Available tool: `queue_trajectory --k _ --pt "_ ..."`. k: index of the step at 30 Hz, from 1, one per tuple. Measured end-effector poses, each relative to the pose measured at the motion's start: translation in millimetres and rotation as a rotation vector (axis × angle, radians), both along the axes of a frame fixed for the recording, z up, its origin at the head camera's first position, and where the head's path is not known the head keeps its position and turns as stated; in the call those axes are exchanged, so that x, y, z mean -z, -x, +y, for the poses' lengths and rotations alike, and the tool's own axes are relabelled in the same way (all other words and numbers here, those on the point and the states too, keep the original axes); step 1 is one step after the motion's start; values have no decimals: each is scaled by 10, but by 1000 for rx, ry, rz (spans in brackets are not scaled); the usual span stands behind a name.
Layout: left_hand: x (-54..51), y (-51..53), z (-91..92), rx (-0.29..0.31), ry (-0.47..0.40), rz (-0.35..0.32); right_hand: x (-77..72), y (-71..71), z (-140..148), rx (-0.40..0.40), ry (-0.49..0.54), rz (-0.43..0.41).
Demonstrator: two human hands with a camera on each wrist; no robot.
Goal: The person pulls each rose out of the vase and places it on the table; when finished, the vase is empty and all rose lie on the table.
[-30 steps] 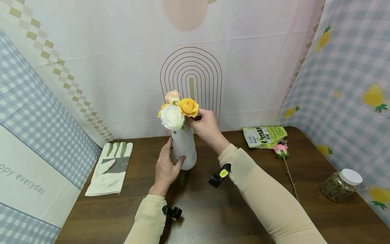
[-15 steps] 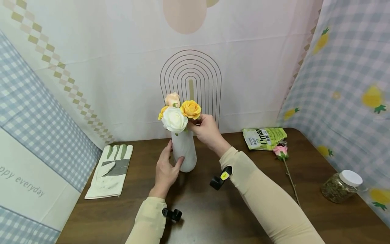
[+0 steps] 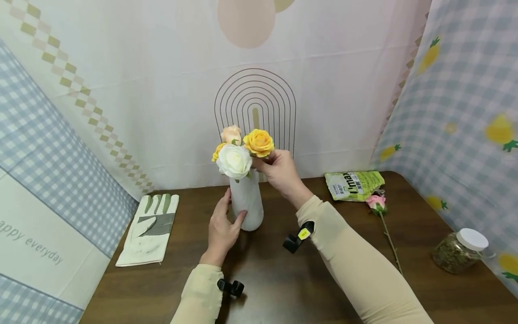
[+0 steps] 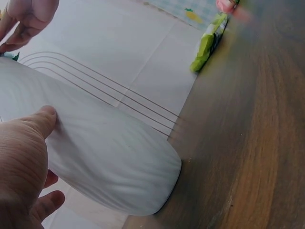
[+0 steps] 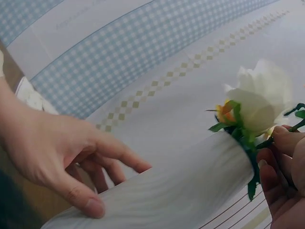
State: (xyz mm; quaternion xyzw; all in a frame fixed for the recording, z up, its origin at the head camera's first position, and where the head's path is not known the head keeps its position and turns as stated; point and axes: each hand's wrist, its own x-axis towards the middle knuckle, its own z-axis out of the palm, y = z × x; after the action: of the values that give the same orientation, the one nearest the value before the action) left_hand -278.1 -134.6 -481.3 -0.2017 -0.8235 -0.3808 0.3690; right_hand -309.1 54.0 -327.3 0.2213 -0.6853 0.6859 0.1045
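A white ribbed vase stands upright on the table with a white rose, a peach rose and yellow blooms at its mouth. My left hand holds the vase's lower body, thumb in front and fingers round its left side. At the mouth, my right hand pinches the green stem of the right-hand yellow rose just below its bloom. In the right wrist view the fingertips touch that stem beside the vase rim. The stems' lower ends are hidden inside the vase.
A pink rose lies at the right, its head by a green packet. Farther right stands a white-lidded jar of dried bits. A white-and-grey glove lies at the left. Cloth hangs behind and at both sides.
The yellow rose in my right hand has shifted right and slightly up, away from the white rose. My left hand keeps its hold on the vase. The head view has tilted slightly.
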Motion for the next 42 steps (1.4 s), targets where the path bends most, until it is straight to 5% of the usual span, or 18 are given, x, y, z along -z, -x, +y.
queue_trajectory --k 18,24,28,32,36,42 --pt "-113 81 72 -9 7 -31 -329 54 42 23 201 106" --pt "-105 79 55 -6 13 -29 -381 11 165 114 98 208" --pt "-83 74 29 -4 17 -14 -356 -3 259 148 -6 200" --pt "-50 51 6 -14 10 -22 -283 -2 291 76 -8 128" --pt "-17 2 12 -23 12 -110 -181 -7 284 -21 79 51" --pt "42 -30 49 -39 40 -214 -92 -19 277 -57 176 64"
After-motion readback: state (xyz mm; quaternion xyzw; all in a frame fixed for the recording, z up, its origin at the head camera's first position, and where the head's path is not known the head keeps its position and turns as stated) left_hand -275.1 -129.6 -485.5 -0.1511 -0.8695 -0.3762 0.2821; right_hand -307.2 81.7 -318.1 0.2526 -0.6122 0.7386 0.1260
